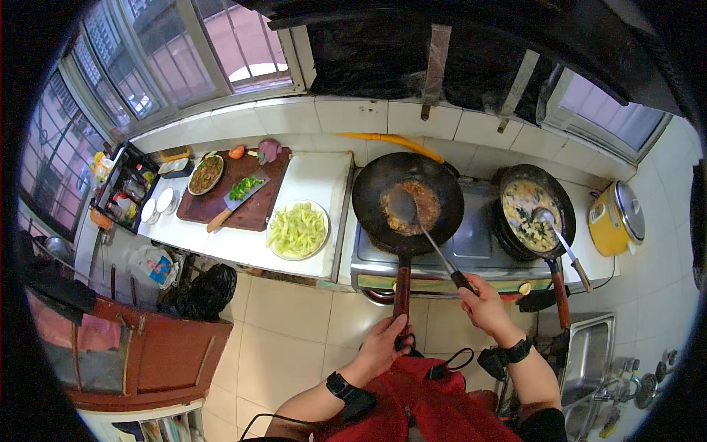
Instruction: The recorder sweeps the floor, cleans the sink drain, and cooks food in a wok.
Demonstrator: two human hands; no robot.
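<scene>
My left hand [388, 341] grips the brown wooden handle of a dark wok [367, 190] on the left side of the gas stove. In my right hand [486, 304] is the black handle of a metal spatula [438, 252], which slants up into the wok. Its blade rests against a brownish chopped food mixture [426, 201] at the wok's bottom. To the right, a second wok [567, 201] holds a pale soup [522, 207] with leafy greens and yellow bits. A ladle [562, 238] leans in it, its handle over the rim.
Left of the stove stands a plate of pale green chopped vegetables [297, 229]. A cleaver [246, 198] carrying chopped greens lies on a brown cutting board [193, 212], with a bowl of cooked food [206, 174] alongside. A yellow rice cooker [607, 221] and a metal sink [590, 353] are at right.
</scene>
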